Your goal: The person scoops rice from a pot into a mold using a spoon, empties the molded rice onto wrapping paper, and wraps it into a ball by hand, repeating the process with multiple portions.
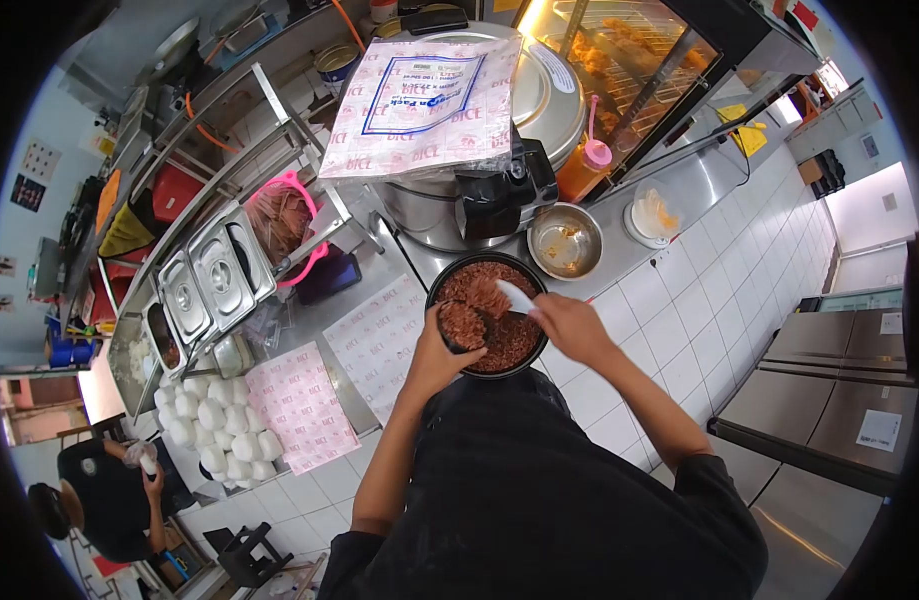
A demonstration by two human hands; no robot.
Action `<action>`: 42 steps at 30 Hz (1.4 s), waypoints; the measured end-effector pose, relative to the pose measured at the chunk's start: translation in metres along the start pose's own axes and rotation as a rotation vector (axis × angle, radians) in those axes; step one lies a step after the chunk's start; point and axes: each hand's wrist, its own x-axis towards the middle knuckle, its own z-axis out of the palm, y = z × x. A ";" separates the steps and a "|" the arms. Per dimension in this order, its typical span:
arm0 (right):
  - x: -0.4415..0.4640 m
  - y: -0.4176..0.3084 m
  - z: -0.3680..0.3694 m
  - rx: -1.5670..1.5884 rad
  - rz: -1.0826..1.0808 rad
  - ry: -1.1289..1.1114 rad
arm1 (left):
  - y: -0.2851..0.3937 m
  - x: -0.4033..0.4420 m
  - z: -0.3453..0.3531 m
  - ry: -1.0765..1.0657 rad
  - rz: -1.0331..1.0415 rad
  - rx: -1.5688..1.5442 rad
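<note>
The left hand (437,362) has its fingers curled around a small dark cup (462,326) heaped with reddish-brown grain, and the right hand (571,325) has its fingers closed on the handle of a white paddle (517,298), whose blade, ahead of those fingers, meets the grain beside the cup. Below both sets of fingertips sits a round black pot (485,257) holding more of the same grain (509,347) (the cup hangs over its near-left part). Just beyond the right fingers is a steel bowl (564,242) with orange-brown bits inside; left of the left fingers lies a printed paper sheet (374,340). Farther beyond the fingers, a printed packet (419,100) rests on a large steel cooker (419,200).
</note>
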 end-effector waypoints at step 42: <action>-0.039 0.003 0.041 0.805 0.437 -0.085 | -0.002 0.003 0.014 -0.003 0.131 -0.124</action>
